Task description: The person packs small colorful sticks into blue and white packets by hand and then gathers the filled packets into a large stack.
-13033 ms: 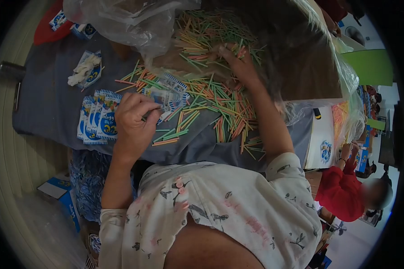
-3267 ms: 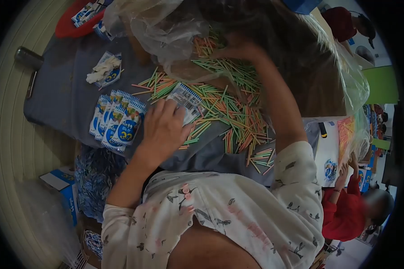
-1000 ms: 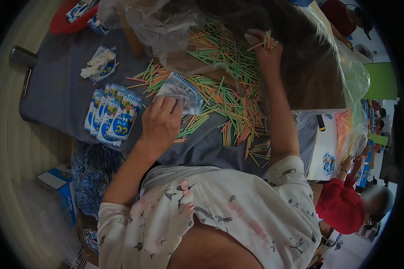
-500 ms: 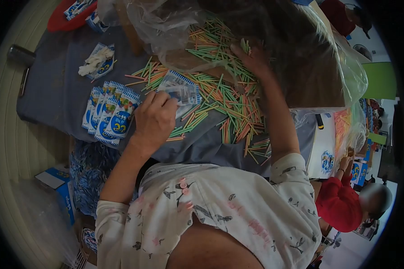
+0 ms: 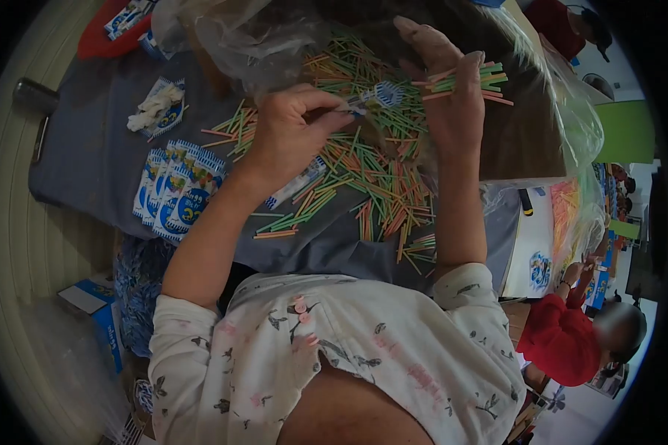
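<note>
My left hand (image 5: 293,137) pinches the edge of a small clear packet (image 5: 384,95) with a blue-and-white striped border, held over the pile of sticks. A bundle of thin green, yellow and pink sticks (image 5: 441,83) is gripped in my right hand (image 5: 453,111), to the right of the packet. Beneath both hands, loose coloured sticks (image 5: 393,170) are spread across the table and into the plastic-lined box. Another clear packet (image 5: 302,180) lies partly hidden below my left wrist. A fanned stack of blue-and-white printed packets (image 5: 174,189) rests on the left.
A crumpled white piece (image 5: 156,105) lies on a packet at the left. The red basin (image 5: 100,33) at upper left holds packets. Clear plastic sheeting (image 5: 252,37) drapes over the brown box (image 5: 519,133). At the right, a person in red (image 5: 564,337) sits near another table.
My left hand has moved up and right and now pinches a packet. My right hand has risen out of the pile with a bundle of sticks, turning palm toward the packet.
</note>
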Available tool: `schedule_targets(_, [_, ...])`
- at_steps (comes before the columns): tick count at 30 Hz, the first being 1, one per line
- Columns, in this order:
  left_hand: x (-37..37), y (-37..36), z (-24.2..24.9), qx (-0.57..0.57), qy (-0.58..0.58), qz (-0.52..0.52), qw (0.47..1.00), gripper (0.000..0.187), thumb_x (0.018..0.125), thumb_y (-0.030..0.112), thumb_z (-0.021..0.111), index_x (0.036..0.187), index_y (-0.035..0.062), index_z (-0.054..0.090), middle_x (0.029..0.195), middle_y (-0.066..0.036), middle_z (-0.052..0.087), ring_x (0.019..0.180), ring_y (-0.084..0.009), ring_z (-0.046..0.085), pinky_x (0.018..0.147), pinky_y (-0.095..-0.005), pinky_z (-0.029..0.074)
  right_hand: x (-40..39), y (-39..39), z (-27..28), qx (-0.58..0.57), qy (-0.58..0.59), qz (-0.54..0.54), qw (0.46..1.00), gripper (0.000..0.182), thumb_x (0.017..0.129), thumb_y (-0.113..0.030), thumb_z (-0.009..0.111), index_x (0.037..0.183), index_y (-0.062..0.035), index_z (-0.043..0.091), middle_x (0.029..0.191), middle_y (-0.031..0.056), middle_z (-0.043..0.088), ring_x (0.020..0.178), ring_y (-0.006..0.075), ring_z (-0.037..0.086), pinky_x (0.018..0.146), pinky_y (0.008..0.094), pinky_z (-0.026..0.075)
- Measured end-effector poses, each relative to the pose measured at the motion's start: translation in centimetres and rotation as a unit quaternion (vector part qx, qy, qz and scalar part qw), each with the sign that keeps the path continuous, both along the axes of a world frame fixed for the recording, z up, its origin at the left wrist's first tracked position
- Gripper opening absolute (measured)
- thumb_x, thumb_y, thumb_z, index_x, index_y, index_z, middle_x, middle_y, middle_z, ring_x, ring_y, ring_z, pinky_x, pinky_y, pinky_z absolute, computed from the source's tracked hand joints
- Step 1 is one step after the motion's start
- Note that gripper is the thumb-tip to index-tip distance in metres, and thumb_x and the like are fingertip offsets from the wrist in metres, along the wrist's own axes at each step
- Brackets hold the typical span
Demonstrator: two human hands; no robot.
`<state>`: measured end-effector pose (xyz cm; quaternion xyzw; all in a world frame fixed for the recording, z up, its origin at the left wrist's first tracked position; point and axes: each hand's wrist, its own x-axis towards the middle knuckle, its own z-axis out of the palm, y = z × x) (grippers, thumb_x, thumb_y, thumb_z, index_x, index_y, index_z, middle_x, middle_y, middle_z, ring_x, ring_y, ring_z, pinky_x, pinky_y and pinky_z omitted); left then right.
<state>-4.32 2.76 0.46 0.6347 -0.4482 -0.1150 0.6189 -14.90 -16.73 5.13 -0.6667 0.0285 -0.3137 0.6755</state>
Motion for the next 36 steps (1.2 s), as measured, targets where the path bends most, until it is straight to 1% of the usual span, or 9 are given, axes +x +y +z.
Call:
schedule_targets(2, [-0.1, -1.4, -0.3, -0.015, 0.062, -0.034, 0.997, 0.011, 0.081, 0.002, 0.074, 0.091, -0.0021, 0.072, 0.08, -0.008, 0.068, 0.072, -0.0132, 0.065, 0.063, -0.0259, 0.05, 0.5, 0.5, 0.3, -0.019, -0.063, 0.102, 0.993, 0.063, 0.105, -0.049, 0.024, 0.129, -0.0014, 0.056, 0.139, 0.0155, 0.052, 0.132, 0.0272, 0.044, 0.108, 0.0411, 0.034])
schedule_targets(7, [-0.2, -3.0, -1.5, -0.063, 0.107, -0.043, 0.991, 0.012, 0.08, 0.0, 0.074, 0.092, -0.0019, 0.072, 0.082, -0.007, 0.068, 0.073, -0.0125, 0.064, 0.064, -0.0258, 0.05, 1.2, 1.1, -0.6, -0.145, 0.019, 0.046, 0.988, 0.063, 0.106, -0.047, 0.022, 0.118, -0.0004, 0.062, 0.133, 0.0154, 0.056, 0.125, 0.0257, 0.051, 0.105, 0.0374, 0.038])
schedule_targets(13, [0.2, -3.5, -2.4, -0.049, -0.022, -0.003, 0.999, 0.011, 0.078, -0.001, 0.075, 0.089, -0.0009, 0.072, 0.079, -0.008, 0.067, 0.071, -0.0169, 0.065, 0.063, -0.0294, 0.05, 1.5, -0.2, -2.4, 0.005, 0.099, 0.026, 0.995, 0.064, 0.104, -0.05, 0.028, 0.11, 0.0015, 0.065, 0.112, 0.0139, 0.067, 0.108, 0.0236, 0.06, 0.096, 0.0366, 0.045])
schedule_targets(21, [1.0, -3.4, -2.9, -0.073, -0.156, 0.009, 0.985, 0.015, 0.072, -0.004, 0.075, 0.085, 0.0, 0.069, 0.078, -0.012, 0.064, 0.071, -0.0273, 0.065, 0.062, -0.0341, 0.051, 2.1, -1.8, -3.0, 0.224, 0.108, 0.164, 0.955, 0.061, 0.101, -0.053, 0.038, 0.104, 0.0008, 0.066, 0.096, 0.0175, 0.07, 0.09, 0.0228, 0.065, 0.081, 0.0374, 0.054])
schedule_targets(26, [1.0, -2.6, -2.8, -0.055, -0.186, 0.023, 0.981, 0.014, 0.072, -0.003, 0.075, 0.085, 0.0, 0.069, 0.076, -0.011, 0.063, 0.069, -0.0262, 0.064, 0.062, -0.034, 0.051, 2.5, -0.8, -3.0, 0.198, 0.125, 0.142, 0.962, 0.058, 0.102, -0.05, 0.039, 0.103, 0.0009, 0.067, 0.097, 0.0174, 0.07, 0.09, 0.0232, 0.066, 0.083, 0.0377, 0.054])
schedule_targets(29, [0.5, -2.6, -2.4, -0.041, -0.071, 0.02, 0.996, 0.013, 0.074, -0.001, 0.076, 0.085, -0.0004, 0.07, 0.073, -0.008, 0.065, 0.066, -0.0195, 0.065, 0.06, -0.0318, 0.05, 2.7, 1.1, -2.1, 0.148, 0.131, 0.08, 0.977, 0.058, 0.103, -0.048, 0.038, 0.103, 0.0014, 0.067, 0.099, 0.0168, 0.069, 0.094, 0.022, 0.065, 0.086, 0.0378, 0.052])
schedule_targets(31, [0.2, -2.7, -2.3, 0.025, 0.113, 0.008, 0.993, 0.006, 0.079, -0.002, 0.074, 0.083, -0.0007, 0.07, 0.078, -0.005, 0.069, 0.071, -0.0089, 0.064, 0.064, -0.0246, 0.051, 2.7, 2.1, -1.6, 0.125, 0.133, 0.048, 0.982, 0.058, 0.103, -0.048, 0.036, 0.103, 0.0018, 0.067, 0.101, 0.0163, 0.069, 0.096, 0.0212, 0.064, 0.088, 0.0379, 0.051])
schedule_targets(33, [0.4, -2.9, -2.2, 0.015, 0.178, -0.014, 0.984, 0.006, 0.079, -0.001, 0.075, 0.083, -0.0008, 0.07, 0.078, -0.004, 0.07, 0.071, -0.0081, 0.063, 0.065, -0.0239, 0.051, 2.6, 2.7, -1.4, -0.07, 0.141, -0.048, 0.986, 0.062, 0.104, -0.049, 0.031, 0.104, 0.0023, 0.065, 0.104, 0.0155, 0.068, 0.1, 0.0213, 0.062, 0.094, 0.0377, 0.047])
schedule_targets(36, [0.6, -3.2, -2.4, 0.004, 0.26, -0.045, 0.965, 0.008, 0.079, 0.0, 0.076, 0.084, -0.0011, 0.07, 0.077, -0.004, 0.07, 0.071, -0.0074, 0.063, 0.065, -0.023, 0.051, 2.5, 3.5, -1.2, -0.113, 0.077, -0.068, 0.988, 0.065, 0.104, -0.051, 0.027, 0.103, 0.0024, 0.064, 0.106, 0.0153, 0.068, 0.101, 0.023, 0.061, 0.096, 0.0379, 0.044])
